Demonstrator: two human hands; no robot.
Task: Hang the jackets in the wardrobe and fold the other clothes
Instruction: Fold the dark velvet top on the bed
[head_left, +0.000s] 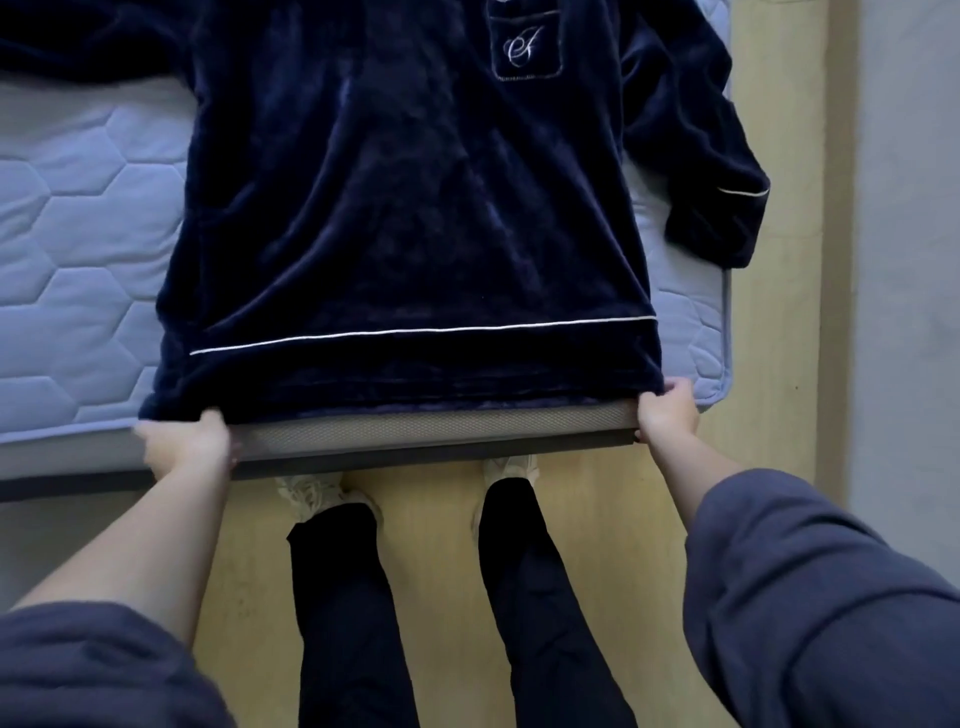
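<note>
A dark navy velvet top (405, 208) with white piping and an embroidered chest pocket lies spread flat on the pale blue quilted mattress (78, 249). Its hem reaches the mattress's near edge. My left hand (189, 444) grips the hem's left corner. My right hand (667, 410) grips the hem's right corner. The right sleeve hangs over the mattress's right side; the left sleeve runs off the top left of the view.
The bed's grey side and dark base (415, 441) run across in front of my legs (441, 597). Wooden floor (769, 364) lies to the right of the bed, with a pale wall (909, 260) beyond it.
</note>
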